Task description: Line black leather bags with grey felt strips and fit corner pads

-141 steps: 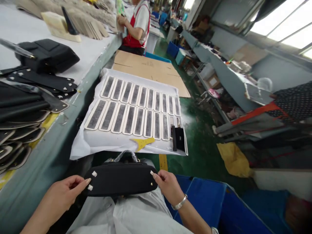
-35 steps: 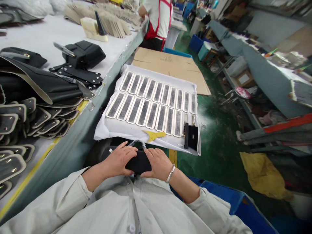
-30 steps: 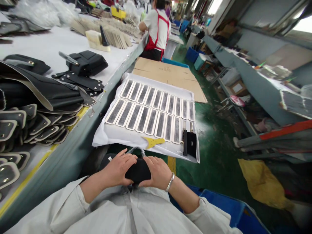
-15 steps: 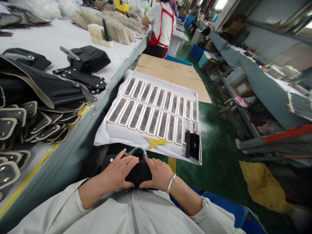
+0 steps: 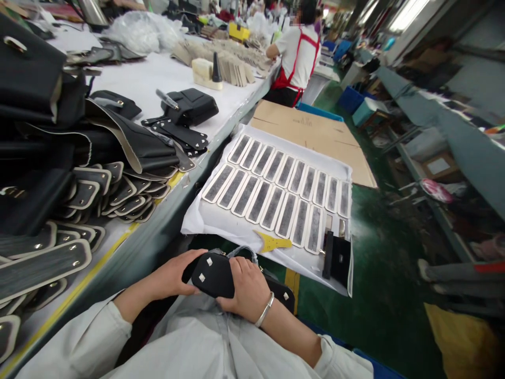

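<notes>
Against my lap rests a small black handbag (image 5: 215, 276) with square silver studs at its ends and a plastic-wrapped handle (image 5: 248, 251) along its top edge. My left hand (image 5: 182, 273) grips its left end, fingers above and thumb below. Around the middle of the bag, my right hand (image 5: 249, 288) is closed with the fingers over the top and the thumb in front. A silver bangle (image 5: 265, 309) circles the right wrist. Just beyond the bag, a yellow template piece (image 5: 273, 242) lies on a white-covered board (image 5: 236, 221).
Rows of grey panels with pale borders (image 5: 258, 201) cover the board, with a black piece (image 5: 340, 258) at its right corner. Cardboard (image 5: 315, 137) lies behind. Black leather parts (image 5: 130, 142) crowd the left table. A person in a red apron (image 5: 295, 58) stands ahead.
My left hand has shifted outward to the bag's left end, uncovering two studs. My right hand remains on the bag, nearer its middle. The view has turned a little left.
</notes>
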